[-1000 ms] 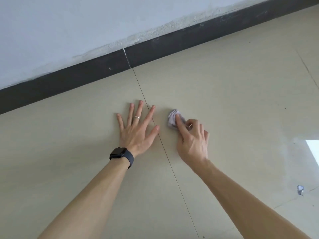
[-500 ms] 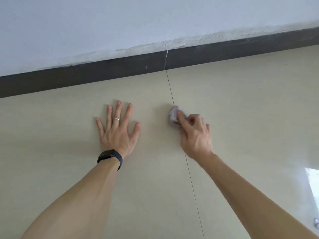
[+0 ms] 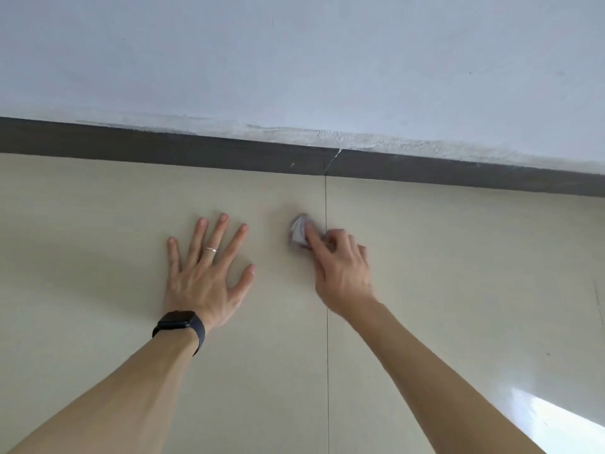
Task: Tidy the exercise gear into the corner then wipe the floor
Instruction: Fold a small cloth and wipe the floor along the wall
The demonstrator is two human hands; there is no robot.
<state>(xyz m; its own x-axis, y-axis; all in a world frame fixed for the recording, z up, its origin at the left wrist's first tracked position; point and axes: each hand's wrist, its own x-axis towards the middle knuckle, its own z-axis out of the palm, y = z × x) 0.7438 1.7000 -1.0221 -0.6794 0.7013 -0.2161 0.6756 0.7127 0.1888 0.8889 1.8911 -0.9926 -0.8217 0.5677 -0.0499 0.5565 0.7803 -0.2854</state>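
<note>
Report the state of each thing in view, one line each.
left hand: flat on the floor, fingers spread, holding nothing.
right hand: fingers curled, forefinger pressing the wipe down.
wipe: crumpled into a wad, on the floor just left of the tile joint.
watch: strapped on the left wrist.
ring: worn on a left finger.
floor: glossy, bright reflection at lower right.
</note>
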